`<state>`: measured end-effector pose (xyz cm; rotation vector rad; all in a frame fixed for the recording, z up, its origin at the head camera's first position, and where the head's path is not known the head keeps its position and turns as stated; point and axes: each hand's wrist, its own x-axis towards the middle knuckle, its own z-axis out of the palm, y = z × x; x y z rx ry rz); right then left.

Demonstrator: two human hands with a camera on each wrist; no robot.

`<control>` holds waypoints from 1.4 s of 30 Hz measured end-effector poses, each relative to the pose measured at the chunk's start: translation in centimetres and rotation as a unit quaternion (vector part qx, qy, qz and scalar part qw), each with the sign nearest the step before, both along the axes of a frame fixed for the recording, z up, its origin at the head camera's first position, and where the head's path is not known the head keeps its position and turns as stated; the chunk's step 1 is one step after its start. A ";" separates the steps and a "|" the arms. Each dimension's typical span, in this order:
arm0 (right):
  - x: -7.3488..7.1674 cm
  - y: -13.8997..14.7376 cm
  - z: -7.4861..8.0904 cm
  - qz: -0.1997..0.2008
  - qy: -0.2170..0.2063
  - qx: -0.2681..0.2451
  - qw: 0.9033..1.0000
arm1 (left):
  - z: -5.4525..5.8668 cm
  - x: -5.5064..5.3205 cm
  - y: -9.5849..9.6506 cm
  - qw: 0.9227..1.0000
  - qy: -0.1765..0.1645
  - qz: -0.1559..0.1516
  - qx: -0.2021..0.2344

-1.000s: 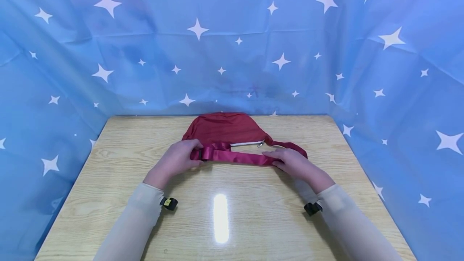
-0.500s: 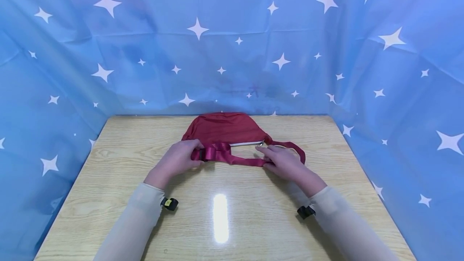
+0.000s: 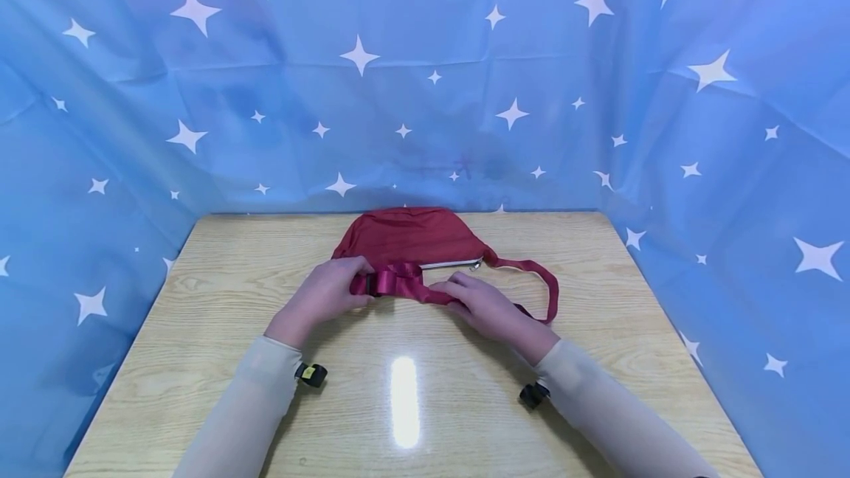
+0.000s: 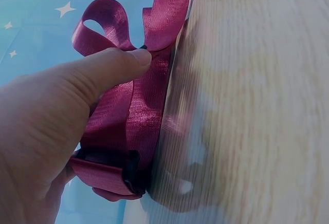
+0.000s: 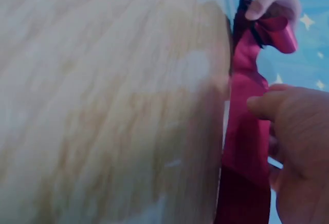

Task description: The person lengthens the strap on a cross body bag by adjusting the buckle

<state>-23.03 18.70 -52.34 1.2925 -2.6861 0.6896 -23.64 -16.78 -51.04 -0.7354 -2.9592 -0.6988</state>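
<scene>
A dark red waist bag (image 3: 412,238) lies flat near the table's far edge, its pale zipper (image 3: 446,265) along the near side. My left hand (image 3: 327,290) grips the folded end of its shiny wine-red strap (image 4: 149,100), thumb laid across the layers. A black plastic buckle (image 4: 132,170) sits on the strap close by that hand, and a small loop of webbing stands up beside the thumb. Further right along the strap, my right hand (image 3: 488,308) pinches the webbing between thumb and fingers; its other fingers are partly hidden in the right wrist view.
Past my right hand, the remaining strap (image 3: 553,286) curves back to the bag's right corner. The wooden table (image 3: 412,360) carries a bright light reflection in front. A blue curtain with white stars (image 3: 425,94) hangs behind and at both sides.
My right hand has slid left along the strap toward my left hand, and the strap's right-hand curve now shows behind it. My left hand keeps its grip in place.
</scene>
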 end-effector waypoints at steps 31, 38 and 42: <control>-0.7 3.7 1.7 -0.061 -0.030 0.048 0.997 | 0.0 -0.2 -0.3 1.000 0.006 -0.002 0.011; -0.8 5.5 1.8 -0.075 -0.046 0.043 0.995 | 0.2 -0.1 -0.5 1.000 -0.001 0.004 0.013; -0.9 5.9 1.8 -0.071 -0.039 0.039 0.996 | 0.1 -0.1 -0.4 1.000 0.000 0.002 0.019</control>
